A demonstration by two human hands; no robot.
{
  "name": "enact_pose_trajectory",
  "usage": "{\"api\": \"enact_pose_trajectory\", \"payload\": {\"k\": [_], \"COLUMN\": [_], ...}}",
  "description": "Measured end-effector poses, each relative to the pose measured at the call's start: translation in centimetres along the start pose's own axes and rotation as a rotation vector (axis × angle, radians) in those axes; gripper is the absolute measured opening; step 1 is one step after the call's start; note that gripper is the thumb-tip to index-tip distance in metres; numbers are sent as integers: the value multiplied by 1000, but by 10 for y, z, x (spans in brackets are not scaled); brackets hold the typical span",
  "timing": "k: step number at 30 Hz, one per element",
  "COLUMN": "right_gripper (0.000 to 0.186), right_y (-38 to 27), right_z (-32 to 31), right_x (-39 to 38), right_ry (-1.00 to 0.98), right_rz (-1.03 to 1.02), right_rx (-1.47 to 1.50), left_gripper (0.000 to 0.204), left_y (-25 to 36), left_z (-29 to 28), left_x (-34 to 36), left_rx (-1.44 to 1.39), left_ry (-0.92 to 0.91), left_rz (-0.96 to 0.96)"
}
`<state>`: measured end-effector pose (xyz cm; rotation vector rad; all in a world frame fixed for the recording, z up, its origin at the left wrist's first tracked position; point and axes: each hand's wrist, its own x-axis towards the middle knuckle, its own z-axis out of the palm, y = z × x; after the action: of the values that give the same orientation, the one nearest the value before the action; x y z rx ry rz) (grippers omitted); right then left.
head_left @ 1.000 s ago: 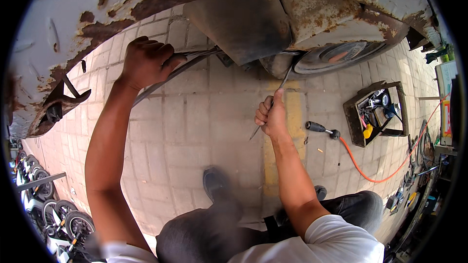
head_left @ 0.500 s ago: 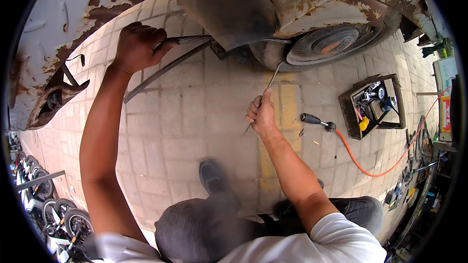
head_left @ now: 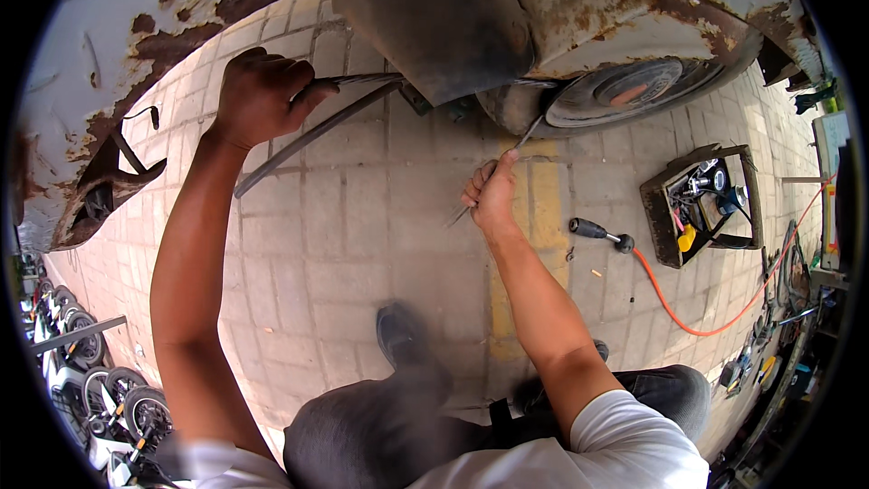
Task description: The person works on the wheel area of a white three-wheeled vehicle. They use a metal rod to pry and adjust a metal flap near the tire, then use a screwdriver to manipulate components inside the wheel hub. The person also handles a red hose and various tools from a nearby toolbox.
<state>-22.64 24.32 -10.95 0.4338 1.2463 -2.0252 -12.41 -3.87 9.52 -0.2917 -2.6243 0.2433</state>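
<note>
A rusty white vehicle body (head_left: 136,18) arches over me, with a dark mudguard (head_left: 434,27) and a small wheel (head_left: 625,91) under it. My left hand (head_left: 262,95) grips a thin metal rod (head_left: 362,80) that runs toward the mudguard; a dark curved bar (head_left: 308,138) hangs just below it. My right hand (head_left: 493,195) holds a slim metal tool (head_left: 525,136), its tip pointing up at the wheel's inner side.
On the brick pavement (head_left: 362,217) lie a black-handled air tool (head_left: 599,234) with an orange hose (head_left: 697,317) and an open wooden toolbox (head_left: 701,204). My shoe (head_left: 403,335) and knees are below. Parked two-wheelers (head_left: 81,371) line the left edge.
My view has shifted so the vehicle and wheel sit higher and nearer. Both hands have risen toward the mudguard, keeping their grips.
</note>
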Motion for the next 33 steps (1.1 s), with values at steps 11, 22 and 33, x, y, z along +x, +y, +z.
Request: {"api": "enact_pose_trajectory", "payload": {"k": [11, 22, 33], "right_gripper": [60, 52, 42], "right_y": [-73, 52, -212], "right_z": [-36, -47, -13], "right_x": [-27, -82, -135], "right_ry": [-110, 66, -132], "right_rz": [290, -126, -210], "right_rx": [-232, -525, -642], "left_gripper": [34, 34, 29], "left_y": [-2, -4, -36], "left_z": [2, 7, 16], "left_x": [4, 4, 20], "left_rx": [-18, -23, 1], "left_ry": [33, -20, -88], "left_rz": [28, -6, 72]}}
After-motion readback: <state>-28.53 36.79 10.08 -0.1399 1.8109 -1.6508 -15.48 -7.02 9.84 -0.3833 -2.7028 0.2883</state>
